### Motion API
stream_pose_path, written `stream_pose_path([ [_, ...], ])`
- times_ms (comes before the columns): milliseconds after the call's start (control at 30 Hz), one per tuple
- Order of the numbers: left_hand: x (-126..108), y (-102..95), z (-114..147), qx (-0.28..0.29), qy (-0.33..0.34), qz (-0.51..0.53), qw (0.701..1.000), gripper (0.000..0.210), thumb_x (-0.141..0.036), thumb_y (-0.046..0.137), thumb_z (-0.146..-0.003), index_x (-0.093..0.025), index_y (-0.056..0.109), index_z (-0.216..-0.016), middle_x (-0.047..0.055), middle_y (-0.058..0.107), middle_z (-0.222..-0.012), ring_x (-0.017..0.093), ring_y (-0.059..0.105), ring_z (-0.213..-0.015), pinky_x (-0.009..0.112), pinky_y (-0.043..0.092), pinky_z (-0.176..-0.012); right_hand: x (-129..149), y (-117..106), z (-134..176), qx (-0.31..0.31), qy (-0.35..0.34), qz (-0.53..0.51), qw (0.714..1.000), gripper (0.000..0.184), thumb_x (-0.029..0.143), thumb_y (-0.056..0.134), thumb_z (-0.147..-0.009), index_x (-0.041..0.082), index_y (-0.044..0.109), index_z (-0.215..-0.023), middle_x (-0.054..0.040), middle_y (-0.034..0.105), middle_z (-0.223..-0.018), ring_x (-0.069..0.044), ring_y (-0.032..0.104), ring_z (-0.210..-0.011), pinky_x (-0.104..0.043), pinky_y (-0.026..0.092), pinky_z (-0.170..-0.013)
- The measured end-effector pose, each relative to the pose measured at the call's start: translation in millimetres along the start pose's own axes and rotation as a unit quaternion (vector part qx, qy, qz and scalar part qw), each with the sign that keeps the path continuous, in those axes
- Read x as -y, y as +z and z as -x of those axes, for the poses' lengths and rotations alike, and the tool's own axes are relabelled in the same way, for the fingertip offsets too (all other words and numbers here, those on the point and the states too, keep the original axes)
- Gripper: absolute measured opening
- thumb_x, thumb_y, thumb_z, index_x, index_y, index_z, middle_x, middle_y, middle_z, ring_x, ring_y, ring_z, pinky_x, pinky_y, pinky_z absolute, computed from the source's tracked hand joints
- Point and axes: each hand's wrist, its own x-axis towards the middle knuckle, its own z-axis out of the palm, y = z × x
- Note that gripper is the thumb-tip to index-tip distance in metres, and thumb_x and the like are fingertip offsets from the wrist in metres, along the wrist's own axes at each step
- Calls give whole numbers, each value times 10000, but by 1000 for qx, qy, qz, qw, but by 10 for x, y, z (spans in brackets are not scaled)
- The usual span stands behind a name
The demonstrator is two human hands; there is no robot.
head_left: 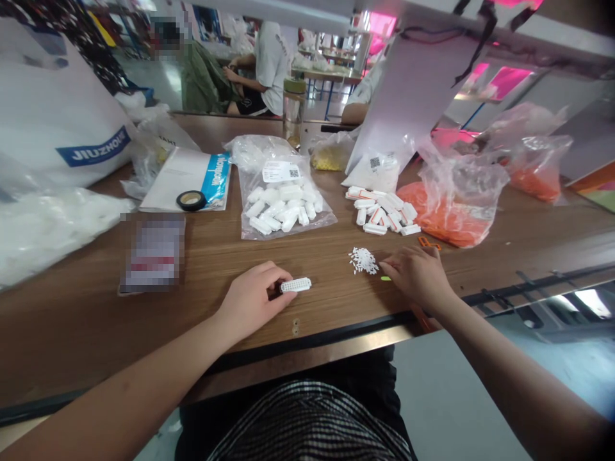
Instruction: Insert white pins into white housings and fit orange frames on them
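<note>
My left hand (257,296) pinches a white plastic connector housing (296,285) between thumb and fingers, just above the wooden table. Rows of small holes face up on the housing. Beside a small heap of tiny white plugs (364,260), my right hand (417,272) rests with its fingers curled and pressed together at the heap's right edge. Whatever those fingertips may hold is too small or hidden. A green scrap (385,278) lies under them. Just behind that hand are orange plastic frames (429,242). Farther back lies a pile of white housings with orange strips (382,211).
A clear bag of white housings (283,208) lies behind the hands. To its left are a notebook (177,176) with a tape roll (191,200) and a blurred flat object (152,253). An orange-filled bag (449,205) and a bottle (293,112) stand farther back. People sit beyond.
</note>
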Motion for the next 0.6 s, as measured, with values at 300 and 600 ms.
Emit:
stream_pose_path([
  [300, -22, 16, 4, -17, 2, 18, 1000, 118, -305, 683, -842, -243, 675, -942, -12, 620, -878, 149, 571, -791, 306, 443, -723, 179, -81, -92, -22, 83, -229, 970, 187, 383, 674, -796, 227, 721, -705, -13, 710, -706, -187, 636, -658, -318, 439, -651],
  [600, -31, 32, 53, -42, 18, 23, 999, 155, -328, 693, -829, -223, 650, -933, -2, 609, -820, 172, 566, -786, 318, 445, -713, 1463, -105, -255, 28, -183, -417, 890, 90, 249, 625, -880, 231, 676, -809, -12, 678, -843, -174, 608, -837, -382, 437, -830],
])
